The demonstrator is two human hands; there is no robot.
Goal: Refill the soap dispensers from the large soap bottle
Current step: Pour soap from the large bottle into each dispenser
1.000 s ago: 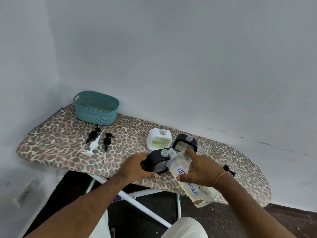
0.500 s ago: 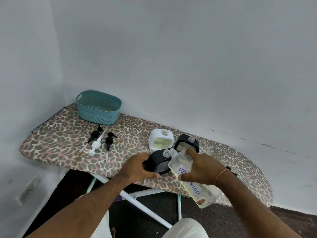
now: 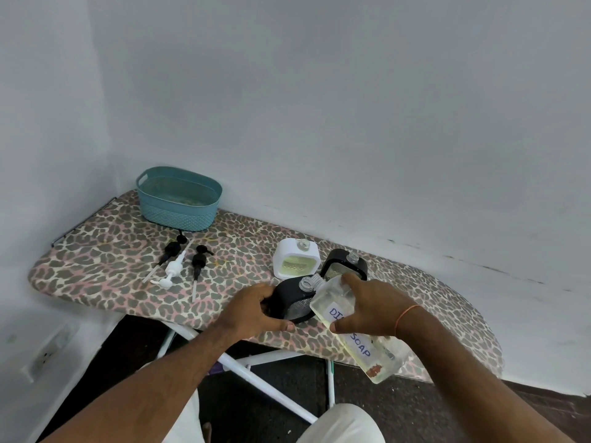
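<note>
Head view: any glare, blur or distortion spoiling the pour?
Head view: soft, even light, no glare; large soap bottle label legible where the right hand leaves it uncovered; wide-angle bends the ironing board edges; left hand and black dispenser sharp.

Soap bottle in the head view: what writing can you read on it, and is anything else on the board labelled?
"DI": large soap bottle, white label; the right hand covers the rest of the word.
"SOAP": same label, lower down.
No text visible on the dispensers, pumps or basket.
</note>
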